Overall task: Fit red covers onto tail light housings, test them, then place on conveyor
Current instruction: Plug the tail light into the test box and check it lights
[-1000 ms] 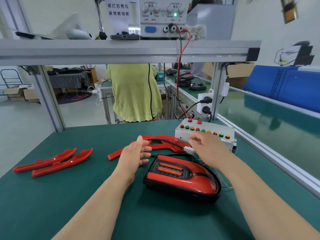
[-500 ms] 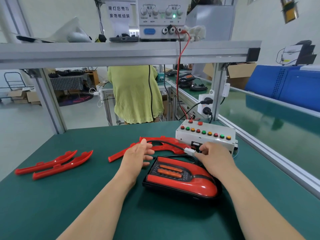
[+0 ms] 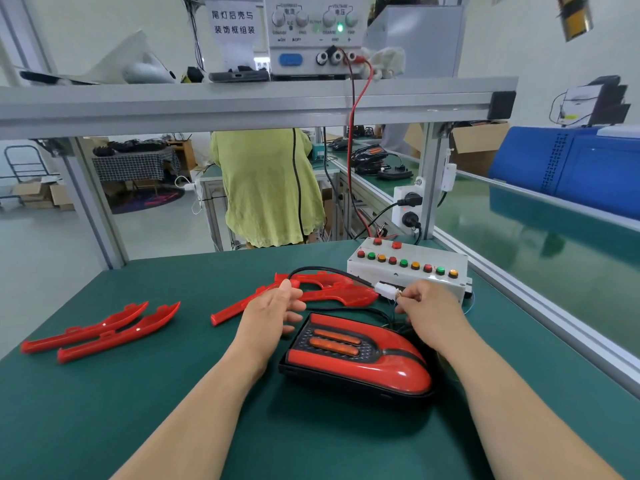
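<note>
A tail light (image 3: pixel 356 358) with a red cover on its black housing lies on the green table (image 3: pixel 138 410), two orange strips showing in its grille. My right hand (image 3: pixel 429 310) pinches thin wires just behind a white connector (image 3: pixel 385 291) on a black cable, in front of the white test box (image 3: pixel 408 268) with its row of coloured buttons. My left hand (image 3: pixel 273 310) hovers beside the tail light with relaxed fingers and holds nothing. A loose red cover (image 3: pixel 311 292) lies behind my hands.
Two more red cover pieces (image 3: pixel 100 332) lie at the left of the table. The green conveyor (image 3: pixel 554 244) runs along the right behind an aluminium rail. A power supply (image 3: pixel 315 32) sits on the overhead shelf. A person in a yellow-green top stands beyond the table.
My right hand has drawn back from the test box toward me, with the white connector now ahead of its fingertips. My left hand has barely moved.
</note>
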The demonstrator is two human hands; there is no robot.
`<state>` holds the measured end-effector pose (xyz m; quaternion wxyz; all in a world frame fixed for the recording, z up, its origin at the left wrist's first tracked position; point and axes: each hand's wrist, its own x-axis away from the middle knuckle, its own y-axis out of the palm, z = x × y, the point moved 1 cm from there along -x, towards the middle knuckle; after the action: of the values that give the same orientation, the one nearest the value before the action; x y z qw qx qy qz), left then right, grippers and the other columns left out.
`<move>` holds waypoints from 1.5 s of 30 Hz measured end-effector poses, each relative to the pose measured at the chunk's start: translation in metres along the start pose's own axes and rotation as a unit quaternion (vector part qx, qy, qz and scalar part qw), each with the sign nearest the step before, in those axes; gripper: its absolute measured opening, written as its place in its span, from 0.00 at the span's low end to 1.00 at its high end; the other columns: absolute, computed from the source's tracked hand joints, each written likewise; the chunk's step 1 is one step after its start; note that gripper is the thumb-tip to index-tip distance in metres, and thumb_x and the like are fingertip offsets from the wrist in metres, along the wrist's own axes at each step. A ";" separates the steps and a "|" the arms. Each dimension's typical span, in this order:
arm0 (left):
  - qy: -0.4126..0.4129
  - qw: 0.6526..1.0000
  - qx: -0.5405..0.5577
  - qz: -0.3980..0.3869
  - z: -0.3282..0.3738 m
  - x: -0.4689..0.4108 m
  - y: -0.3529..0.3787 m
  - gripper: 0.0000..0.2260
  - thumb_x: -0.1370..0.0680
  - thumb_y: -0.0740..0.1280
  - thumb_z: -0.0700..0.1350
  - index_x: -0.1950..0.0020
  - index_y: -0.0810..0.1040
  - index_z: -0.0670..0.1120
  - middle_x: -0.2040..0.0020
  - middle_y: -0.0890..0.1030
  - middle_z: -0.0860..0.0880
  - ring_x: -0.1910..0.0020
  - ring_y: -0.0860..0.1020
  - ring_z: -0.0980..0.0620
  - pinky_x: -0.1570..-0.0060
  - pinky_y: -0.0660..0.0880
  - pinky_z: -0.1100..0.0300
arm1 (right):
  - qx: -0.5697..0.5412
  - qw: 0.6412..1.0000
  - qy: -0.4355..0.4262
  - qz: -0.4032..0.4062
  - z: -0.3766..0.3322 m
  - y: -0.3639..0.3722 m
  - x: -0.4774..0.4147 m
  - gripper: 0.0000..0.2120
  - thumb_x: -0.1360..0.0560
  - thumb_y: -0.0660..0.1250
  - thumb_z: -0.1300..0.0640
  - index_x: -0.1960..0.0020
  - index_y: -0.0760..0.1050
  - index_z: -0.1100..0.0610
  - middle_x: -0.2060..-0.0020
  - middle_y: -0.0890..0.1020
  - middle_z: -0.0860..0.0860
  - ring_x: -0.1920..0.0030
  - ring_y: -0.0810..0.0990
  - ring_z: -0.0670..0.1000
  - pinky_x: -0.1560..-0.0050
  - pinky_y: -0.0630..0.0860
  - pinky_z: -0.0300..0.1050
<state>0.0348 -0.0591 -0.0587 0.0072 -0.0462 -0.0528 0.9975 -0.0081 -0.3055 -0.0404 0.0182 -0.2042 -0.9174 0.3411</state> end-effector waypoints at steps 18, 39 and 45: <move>0.024 0.999 -0.027 -0.006 0.005 0.009 0.001 0.18 0.16 0.57 0.55 0.49 0.83 0.49 0.56 0.85 0.51 0.62 0.80 0.60 0.60 0.73 0.64 | -0.065 0.996 0.012 0.053 0.004 0.002 -0.001 0.07 0.25 0.72 0.50 0.57 0.77 0.52 0.61 0.80 0.47 0.60 0.77 0.47 0.65 0.69 0.41; -0.111 0.971 -0.097 -0.187 0.026 0.023 -0.003 0.25 0.20 0.64 0.56 0.44 0.77 0.32 0.43 0.80 0.31 0.52 0.82 0.38 0.43 0.76 0.45 | -0.224 0.974 -0.030 0.012 0.003 0.010 0.008 0.09 0.25 0.73 0.56 0.47 0.76 0.50 0.58 0.82 0.45 0.60 0.78 0.41 0.68 0.69 0.26; -0.098 0.968 -0.060 -0.225 0.034 0.024 -0.028 0.11 0.17 0.61 0.48 0.49 0.80 0.43 0.54 0.85 0.45 0.60 0.82 0.51 0.63 0.78 0.60 | -0.261 0.964 -0.042 -0.011 -0.001 0.006 0.011 0.08 0.25 0.73 0.55 0.47 0.81 0.46 0.55 0.84 0.43 0.54 0.81 0.40 0.56 0.74 0.33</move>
<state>0.0079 -0.0342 -0.0247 0.2229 0.0646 -0.1219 0.9650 -0.0160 -0.2964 -0.0445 -0.0700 -0.1771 -0.9768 0.0975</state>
